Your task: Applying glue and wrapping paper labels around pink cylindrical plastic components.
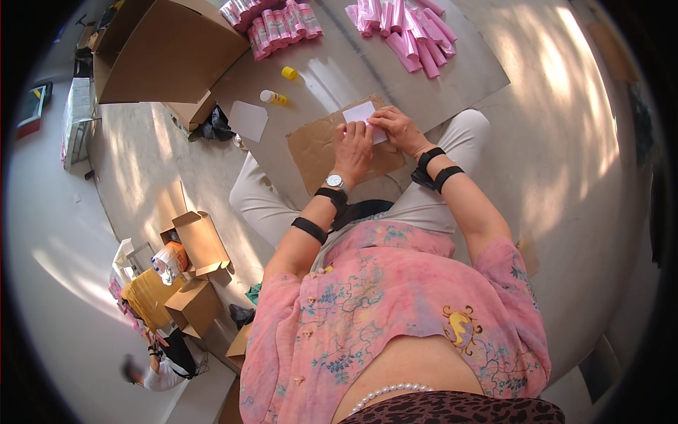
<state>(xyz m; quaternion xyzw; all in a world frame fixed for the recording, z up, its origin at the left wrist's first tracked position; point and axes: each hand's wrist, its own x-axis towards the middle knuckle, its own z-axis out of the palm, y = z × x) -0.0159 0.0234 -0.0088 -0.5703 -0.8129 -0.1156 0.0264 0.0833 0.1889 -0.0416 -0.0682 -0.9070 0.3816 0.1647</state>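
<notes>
A small white sheet of paper [359,112] lies on a flat piece of brown cardboard [309,157] in front of my crossed legs. My left hand [353,150] has its fingers bent over the paper's near left edge. From the other side, my right hand [397,130] pinches at the paper with thumb and fingers together. A trace of pink shows between the fingertips, too small to make out. Left of the cardboard lie an uncapped glue stick [274,97], its yellow cap [289,73] and another white sheet [247,121].
Loose pink rolls [417,39] are piled on the grey board [466,78] at the far side. Bundled pink rolls with labels [279,28] sit beside a large open carton [166,53]. More cartons [194,307] and a seated person [166,364] are at the left.
</notes>
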